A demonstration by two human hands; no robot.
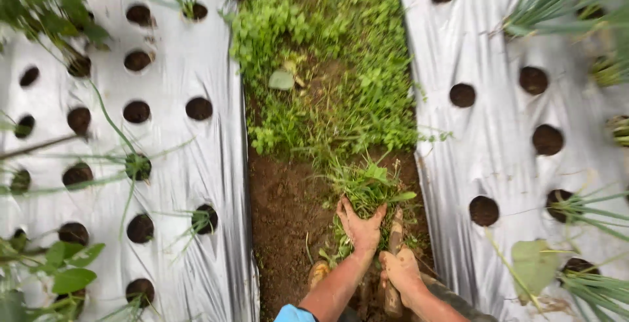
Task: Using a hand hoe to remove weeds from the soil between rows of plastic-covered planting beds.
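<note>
Just ahead of the knees, the left hand grips a tuft of green weeds and does best pulling low while the right hand, closed around a soil-caked wooden tool handle, loosens the brown soil.

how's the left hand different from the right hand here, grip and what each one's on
The left hand reaches forward with fingers spread, closing on a clump of green weeds; the right hand sits nearer the body, wrapped in a fist around a wooden tool handle. The left hand presses down into the plants, while the right hand holds its handle roughly upright. Both are bare and smeared with brown soil, over the dirt furrow.
</note>
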